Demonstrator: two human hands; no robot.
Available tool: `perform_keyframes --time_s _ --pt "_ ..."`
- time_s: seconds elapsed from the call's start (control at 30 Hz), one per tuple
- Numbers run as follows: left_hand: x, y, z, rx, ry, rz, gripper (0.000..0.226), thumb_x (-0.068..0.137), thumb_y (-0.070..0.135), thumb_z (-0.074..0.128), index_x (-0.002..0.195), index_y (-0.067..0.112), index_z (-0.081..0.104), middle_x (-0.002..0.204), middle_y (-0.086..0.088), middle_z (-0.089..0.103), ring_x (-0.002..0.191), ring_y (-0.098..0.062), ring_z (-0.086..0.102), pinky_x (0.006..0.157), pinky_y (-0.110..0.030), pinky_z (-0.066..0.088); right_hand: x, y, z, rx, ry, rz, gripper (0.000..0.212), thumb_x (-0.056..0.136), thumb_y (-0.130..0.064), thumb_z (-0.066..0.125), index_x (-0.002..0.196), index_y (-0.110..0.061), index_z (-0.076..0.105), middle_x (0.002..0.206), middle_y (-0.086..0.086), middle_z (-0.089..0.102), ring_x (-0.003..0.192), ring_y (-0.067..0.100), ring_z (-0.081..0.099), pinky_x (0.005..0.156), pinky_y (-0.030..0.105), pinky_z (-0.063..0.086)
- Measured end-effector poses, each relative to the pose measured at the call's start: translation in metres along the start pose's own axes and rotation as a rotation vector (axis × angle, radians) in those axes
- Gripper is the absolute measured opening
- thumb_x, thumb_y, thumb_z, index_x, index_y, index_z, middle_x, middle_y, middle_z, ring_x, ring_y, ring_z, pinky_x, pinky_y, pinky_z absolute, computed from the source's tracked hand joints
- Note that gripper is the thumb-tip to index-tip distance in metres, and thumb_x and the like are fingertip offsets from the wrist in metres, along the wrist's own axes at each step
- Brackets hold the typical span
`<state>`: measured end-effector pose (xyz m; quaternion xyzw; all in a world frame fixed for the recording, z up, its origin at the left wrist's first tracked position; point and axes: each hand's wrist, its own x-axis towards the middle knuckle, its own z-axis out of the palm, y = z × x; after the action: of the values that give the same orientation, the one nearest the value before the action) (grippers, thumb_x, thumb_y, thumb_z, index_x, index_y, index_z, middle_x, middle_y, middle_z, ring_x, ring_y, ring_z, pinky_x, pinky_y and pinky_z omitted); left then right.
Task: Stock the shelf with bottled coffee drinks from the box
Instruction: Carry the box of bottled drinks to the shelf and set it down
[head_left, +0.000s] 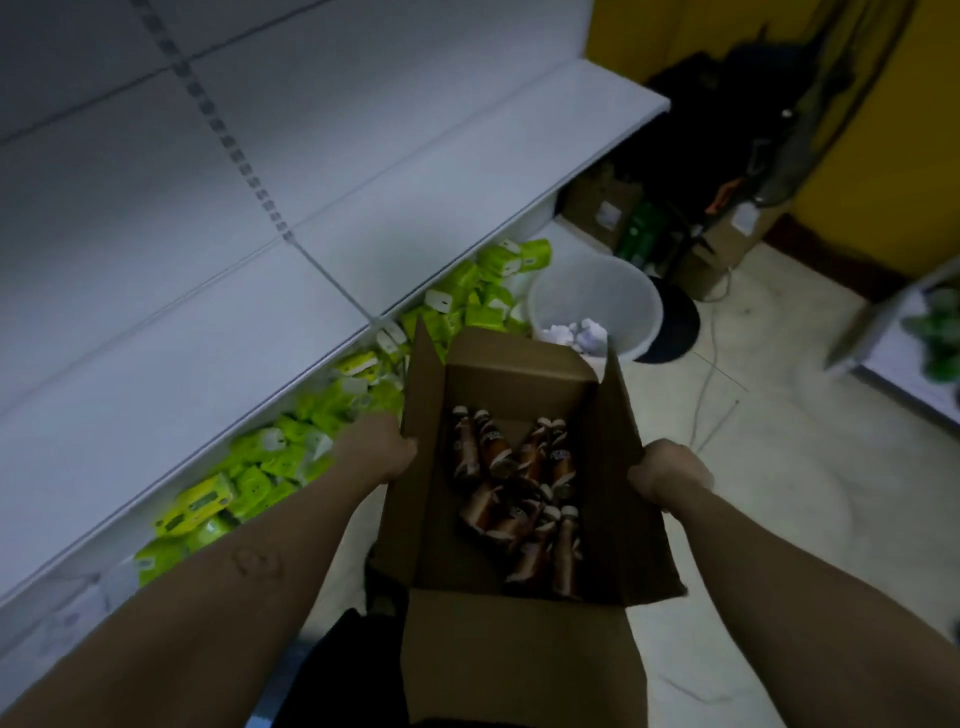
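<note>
Down between two outstretched arms hangs an open cardboard box (524, 644), its flaps standing up. Each hand grips a side flap: the left hand (387, 449) closed on the left flap's edge, the right hand (670, 475) closed on the right one. Brown bottled coffee drinks (519, 499) lie jumbled on the box bottom, most on their sides. To the left runs a white shelf (182, 291), bare on top, with green packets (260, 467) heaped below it. Farther off stands a white bin (597, 301) on the pale floor (779, 467).
</note>
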<state>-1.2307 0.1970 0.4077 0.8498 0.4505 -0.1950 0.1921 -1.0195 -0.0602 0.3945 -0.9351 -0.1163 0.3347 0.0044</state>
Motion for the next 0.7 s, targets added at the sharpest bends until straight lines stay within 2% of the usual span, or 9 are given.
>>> perform_keyframes --time_s 0.07,0.13,0.2,0.3,0.37,0.43,0.53,0.7 --pt "0.022 -0.004 0.001 0.023 -0.044 0.073 0.037 0.088 0.041 0.055 0.081 0.006 0.064 0.089 -0.016 0.065 0.09 -0.032 0.062 0.067 -0.031 0.043 -0.001 -0.002 0.013 0.046 0.01 0.078 0.03 0.088 -0.025 0.056 0.112 -0.01 0.064 0.109 0.013 0.065 0.096 0.03 0.064 0.082 0.037 0.055" --pt "0.044 -0.007 0.005 0.029 -0.083 0.158 0.034 0.089 0.037 0.055 0.068 0.01 0.056 0.073 -0.01 0.057 0.078 -0.029 0.059 0.06 -0.029 0.038 -0.005 -0.006 0.033 0.086 0.004 0.165 0.029 0.088 -0.024 0.056 0.112 -0.01 0.064 0.107 0.011 0.066 0.095 0.028 0.064 0.08 0.035 0.054" --pt "0.071 -0.009 0.016 0.06 -0.091 0.236 0.032 0.089 0.033 0.055 0.064 0.012 0.05 0.065 -0.006 0.05 0.065 -0.024 0.054 0.054 -0.027 0.036 -0.01 -0.013 0.059 0.127 0.008 0.256 0.027 0.088 -0.023 0.055 0.11 -0.011 0.064 0.103 0.009 0.066 0.092 0.027 0.064 0.077 0.034 0.053" --pt "0.1 -0.021 0.04 0.131 -0.13 0.293 0.033 0.088 0.031 0.056 0.064 0.009 0.061 0.058 -0.003 0.052 0.051 -0.015 0.048 0.041 -0.023 0.032 -0.025 -0.023 0.107 0.208 0.052 0.394 0.023 0.088 -0.025 0.055 0.106 -0.013 0.065 0.092 0.005 0.066 0.082 0.023 0.064 0.069 0.031 0.052" --pt "0.111 -0.036 0.057 0.16 -0.155 0.329 0.037 0.089 0.033 0.055 0.063 0.008 0.062 0.055 -0.003 0.051 0.053 -0.018 0.052 0.041 -0.024 0.03 -0.037 -0.029 0.146 0.274 0.064 0.471 0.023 0.088 -0.026 0.055 0.104 -0.015 0.065 0.09 0.005 0.066 0.081 0.023 0.065 0.072 0.034 0.055" --pt "0.121 -0.049 0.077 0.176 -0.157 0.384 0.038 0.089 0.034 0.053 0.058 0.011 0.055 0.057 -0.005 0.051 0.059 -0.024 0.055 0.047 -0.026 0.034 -0.047 -0.034 0.181 0.337 0.086 0.534 0.022 0.088 -0.026 0.054 0.103 -0.015 0.066 0.089 0.006 0.067 0.08 0.025 0.065 0.074 0.038 0.057" --pt "0.133 -0.056 0.109 0.173 -0.165 0.44 0.036 0.088 0.034 0.054 0.058 0.013 0.053 0.068 -0.013 0.063 0.067 -0.031 0.06 0.053 -0.029 0.043 -0.047 -0.033 0.23 0.426 0.147 0.594 0.023 0.09 -0.023 0.053 0.105 -0.013 0.066 0.09 0.007 0.067 0.081 0.027 0.065 0.075 0.04 0.057" --pt "0.152 -0.064 0.182 0.216 -0.153 0.458 0.033 0.087 0.034 0.056 0.061 0.015 0.059 0.067 -0.009 0.06 0.066 -0.028 0.056 0.055 -0.027 0.036 -0.027 -0.016 0.316 0.502 0.159 0.615 0.021 0.091 -0.023 0.054 0.104 -0.012 0.066 0.086 0.005 0.063 0.08 0.028 0.063 0.073 0.036 0.055"
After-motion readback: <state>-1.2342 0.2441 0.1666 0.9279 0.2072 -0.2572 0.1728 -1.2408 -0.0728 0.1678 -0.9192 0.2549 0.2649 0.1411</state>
